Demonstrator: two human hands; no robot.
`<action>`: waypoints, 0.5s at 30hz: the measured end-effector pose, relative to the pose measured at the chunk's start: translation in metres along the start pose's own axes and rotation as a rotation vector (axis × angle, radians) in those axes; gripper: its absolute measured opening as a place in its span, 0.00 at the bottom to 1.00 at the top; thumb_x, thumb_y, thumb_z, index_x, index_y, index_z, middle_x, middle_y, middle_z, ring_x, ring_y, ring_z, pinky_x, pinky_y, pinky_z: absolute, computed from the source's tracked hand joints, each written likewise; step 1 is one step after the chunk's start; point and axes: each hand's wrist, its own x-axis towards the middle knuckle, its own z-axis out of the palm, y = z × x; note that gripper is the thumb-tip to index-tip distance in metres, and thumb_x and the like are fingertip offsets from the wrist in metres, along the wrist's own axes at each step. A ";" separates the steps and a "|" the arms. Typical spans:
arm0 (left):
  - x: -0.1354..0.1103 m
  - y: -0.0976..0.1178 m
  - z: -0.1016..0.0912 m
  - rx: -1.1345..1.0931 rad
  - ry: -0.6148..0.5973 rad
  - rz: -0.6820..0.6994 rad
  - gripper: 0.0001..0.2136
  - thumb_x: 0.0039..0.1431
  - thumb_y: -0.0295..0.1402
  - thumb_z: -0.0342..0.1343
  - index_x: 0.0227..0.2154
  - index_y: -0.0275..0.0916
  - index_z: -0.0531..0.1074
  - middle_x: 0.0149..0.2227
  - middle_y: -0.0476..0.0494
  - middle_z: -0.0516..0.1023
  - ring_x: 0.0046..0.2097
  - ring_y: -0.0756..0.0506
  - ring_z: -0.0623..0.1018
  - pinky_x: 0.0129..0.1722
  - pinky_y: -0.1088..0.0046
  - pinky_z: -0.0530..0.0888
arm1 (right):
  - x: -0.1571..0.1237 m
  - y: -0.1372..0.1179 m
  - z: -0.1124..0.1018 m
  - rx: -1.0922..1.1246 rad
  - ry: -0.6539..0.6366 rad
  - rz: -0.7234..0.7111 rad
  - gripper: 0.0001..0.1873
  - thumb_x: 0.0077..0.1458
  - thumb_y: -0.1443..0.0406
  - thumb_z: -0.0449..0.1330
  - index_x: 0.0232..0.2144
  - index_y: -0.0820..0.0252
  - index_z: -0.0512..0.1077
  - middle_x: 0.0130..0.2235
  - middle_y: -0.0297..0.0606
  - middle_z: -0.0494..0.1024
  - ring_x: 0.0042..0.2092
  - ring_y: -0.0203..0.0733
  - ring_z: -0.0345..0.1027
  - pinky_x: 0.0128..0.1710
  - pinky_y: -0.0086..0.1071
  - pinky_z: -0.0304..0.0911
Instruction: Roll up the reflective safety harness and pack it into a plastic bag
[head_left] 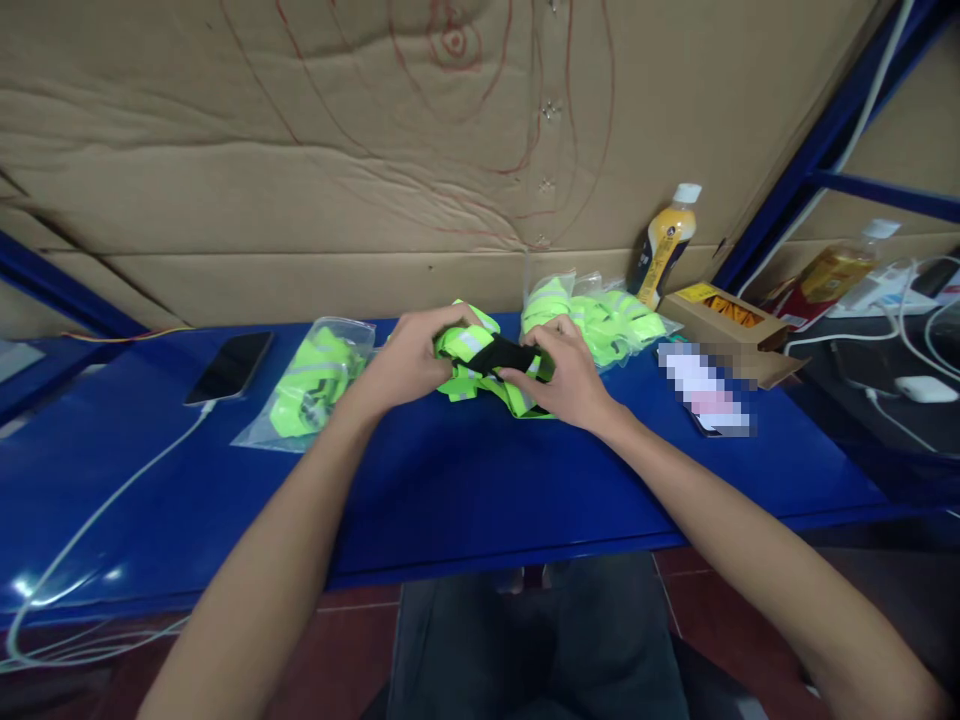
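Between my hands is a bundle of neon yellow-green reflective straps [470, 342] with grey stripes and a black band. My left hand [421, 352] is closed around the left end of the bundle, its fingertips partly hidden behind the fabric. With thumb and fingers, my right hand [568, 375] pinches the black band on the right. Beside my left forearm lies a clear plastic bag [319, 380] holding similar folded green straps. Behind my right hand sits a pile of bagged green straps [611, 322].
A blue table [480, 490] stands against a cardboard wall [360, 210]. A phone on a white cable [230, 368] lies left; another phone [705, 390] lies right. Near the back right are a yellow drink bottle [666, 245], an open cardboard box [739, 325] and a second bottle [840, 270].
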 end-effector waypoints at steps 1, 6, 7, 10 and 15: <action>0.000 -0.002 -0.006 -0.021 -0.050 -0.033 0.17 0.40 0.27 0.54 0.37 0.40 0.77 0.34 0.49 0.80 0.36 0.44 0.77 0.35 0.72 0.70 | -0.001 -0.001 0.000 0.000 -0.006 -0.034 0.15 0.65 0.53 0.68 0.37 0.55 0.70 0.38 0.39 0.76 0.44 0.49 0.68 0.46 0.42 0.65; -0.004 -0.016 -0.031 -0.018 -0.270 -0.146 0.14 0.44 0.30 0.60 0.36 0.43 0.81 0.35 0.47 0.83 0.36 0.41 0.81 0.33 0.70 0.73 | -0.005 -0.009 0.007 -0.045 -0.096 -0.176 0.15 0.74 0.53 0.57 0.37 0.55 0.69 0.34 0.37 0.77 0.39 0.44 0.71 0.45 0.39 0.65; -0.005 -0.019 -0.034 0.042 -0.219 -0.161 0.13 0.44 0.30 0.60 0.36 0.43 0.82 0.34 0.47 0.83 0.34 0.42 0.80 0.33 0.70 0.72 | -0.005 -0.010 0.009 -0.066 -0.093 -0.156 0.15 0.75 0.53 0.55 0.38 0.55 0.70 0.34 0.37 0.77 0.38 0.44 0.72 0.43 0.38 0.65; -0.004 -0.023 -0.038 0.221 0.071 -0.172 0.12 0.47 0.31 0.62 0.36 0.42 0.83 0.31 0.47 0.83 0.30 0.43 0.77 0.33 0.67 0.72 | 0.005 -0.009 0.003 -0.095 0.020 -0.042 0.15 0.75 0.52 0.55 0.39 0.54 0.70 0.35 0.37 0.78 0.37 0.43 0.73 0.38 0.36 0.66; 0.017 -0.005 -0.057 -0.122 0.224 0.020 0.22 0.55 0.45 0.72 0.50 0.41 0.82 0.51 0.42 0.85 0.51 0.36 0.82 0.55 0.52 0.78 | 0.074 0.000 -0.052 -0.175 0.199 -0.014 0.21 0.74 0.45 0.54 0.44 0.55 0.72 0.41 0.41 0.78 0.44 0.47 0.75 0.47 0.44 0.72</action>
